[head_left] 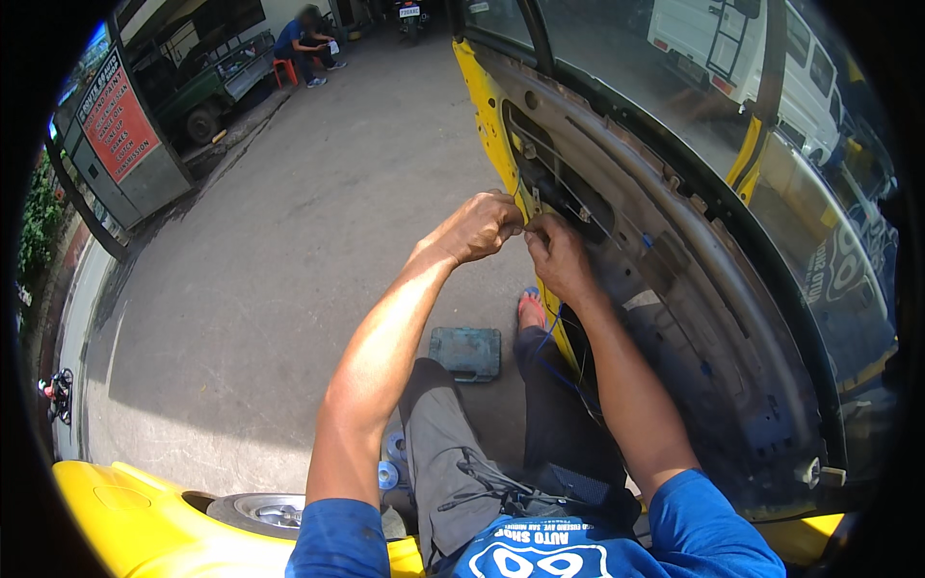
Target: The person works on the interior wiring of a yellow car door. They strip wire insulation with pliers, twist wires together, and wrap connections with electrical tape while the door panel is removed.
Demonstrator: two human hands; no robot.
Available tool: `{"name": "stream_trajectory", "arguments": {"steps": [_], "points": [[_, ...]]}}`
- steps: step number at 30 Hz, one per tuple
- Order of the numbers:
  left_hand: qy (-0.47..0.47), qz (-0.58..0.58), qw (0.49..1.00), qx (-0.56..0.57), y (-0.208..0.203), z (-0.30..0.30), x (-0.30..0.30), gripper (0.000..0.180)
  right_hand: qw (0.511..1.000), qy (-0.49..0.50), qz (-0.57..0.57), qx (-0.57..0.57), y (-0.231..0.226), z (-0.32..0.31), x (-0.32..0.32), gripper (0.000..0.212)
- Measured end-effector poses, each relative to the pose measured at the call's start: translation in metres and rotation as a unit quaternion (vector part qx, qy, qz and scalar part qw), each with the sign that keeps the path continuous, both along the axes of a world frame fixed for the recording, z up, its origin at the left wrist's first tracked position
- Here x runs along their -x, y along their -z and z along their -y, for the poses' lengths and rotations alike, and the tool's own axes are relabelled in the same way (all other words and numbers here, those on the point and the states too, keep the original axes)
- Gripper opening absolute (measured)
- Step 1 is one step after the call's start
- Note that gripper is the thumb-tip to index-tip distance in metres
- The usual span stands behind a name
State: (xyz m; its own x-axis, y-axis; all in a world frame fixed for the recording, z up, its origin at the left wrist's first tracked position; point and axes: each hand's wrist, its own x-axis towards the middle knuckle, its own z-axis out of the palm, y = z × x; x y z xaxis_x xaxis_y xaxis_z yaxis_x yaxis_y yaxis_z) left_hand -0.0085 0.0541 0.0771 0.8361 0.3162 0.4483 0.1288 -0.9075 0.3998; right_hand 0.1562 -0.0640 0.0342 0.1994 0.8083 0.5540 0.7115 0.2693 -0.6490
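A yellow car door (pixel 493 125) stands open on my right, its bare inner metal (pixel 665 260) and openings exposed. My left hand (pixel 488 227) is closed at the door's edge, fingers pinched together. Close beside it my right hand (pixel 559 252) is closed too, fingertips nearly meeting the left ones. Whatever lies between the fingers is hidden or too small to name. Just beyond the hands, thin metal rods (pixel 568 193) cross an opening in the door. A thin blue wire (pixel 552 332) hangs below the right hand. Dark cables (pixel 482 482) lie across my lap.
A teal hard case (pixel 465 354) lies on the concrete by my feet. Yellow bodywork (pixel 125 501) and a wheel (pixel 275 511) are at lower left. Far off, a person (pixel 299 43) sits on a red stool near a green vehicle (pixel 198 96). A white van (pixel 708 48) shows through the door glass.
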Motion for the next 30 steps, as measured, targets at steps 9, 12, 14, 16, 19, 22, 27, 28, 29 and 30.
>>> {"name": "stream_trajectory", "arguments": {"steps": [9,12,14,16,19,22,27,28,29,30], "points": [[-0.023,-0.068,0.996,0.053,-0.004,-0.007,-0.002,0.015,1.0,-0.012,0.008,-0.005,-0.005,0.002,0.001,0.013],[-0.02,-0.073,0.997,0.02,-0.005,-0.007,-0.002,0.014,0.998,-0.023,-0.016,0.049,0.006,-0.007,-0.003,0.014],[-0.009,-0.074,0.997,-0.017,-0.004,-0.007,-0.002,0.015,0.984,-0.063,-0.13,0.109,0.017,-0.014,-0.008,0.015],[-0.004,-0.048,0.999,-0.024,-0.003,-0.007,-0.001,0.014,0.92,-0.138,-0.324,0.174,0.025,-0.019,-0.013,0.016],[0.002,-0.039,0.999,-0.022,-0.002,-0.006,0.0,0.014,0.744,-0.253,-0.575,0.227,0.029,-0.018,-0.021,0.015],[-0.004,-0.066,0.998,-0.013,-0.004,-0.008,0.002,0.014,0.911,-0.167,-0.335,0.175,0.024,-0.008,-0.018,0.013],[-0.009,-0.088,0.995,0.042,-0.007,-0.009,0.001,0.017,0.997,-0.005,0.057,-0.044,0.014,0.004,-0.002,0.015],[-0.009,-0.093,0.994,0.056,-0.007,-0.009,0.001,0.018,0.989,0.016,0.111,-0.093,0.014,0.003,0.0,0.015],[-0.013,-0.101,0.992,0.072,-0.008,-0.009,0.001,0.019,0.985,0.025,0.131,-0.105,0.013,0.002,0.001,0.015],[-0.013,-0.102,0.992,0.071,-0.009,-0.009,0.001,0.02,0.981,0.034,0.152,-0.118,0.014,0.001,0.002,0.014]]}}
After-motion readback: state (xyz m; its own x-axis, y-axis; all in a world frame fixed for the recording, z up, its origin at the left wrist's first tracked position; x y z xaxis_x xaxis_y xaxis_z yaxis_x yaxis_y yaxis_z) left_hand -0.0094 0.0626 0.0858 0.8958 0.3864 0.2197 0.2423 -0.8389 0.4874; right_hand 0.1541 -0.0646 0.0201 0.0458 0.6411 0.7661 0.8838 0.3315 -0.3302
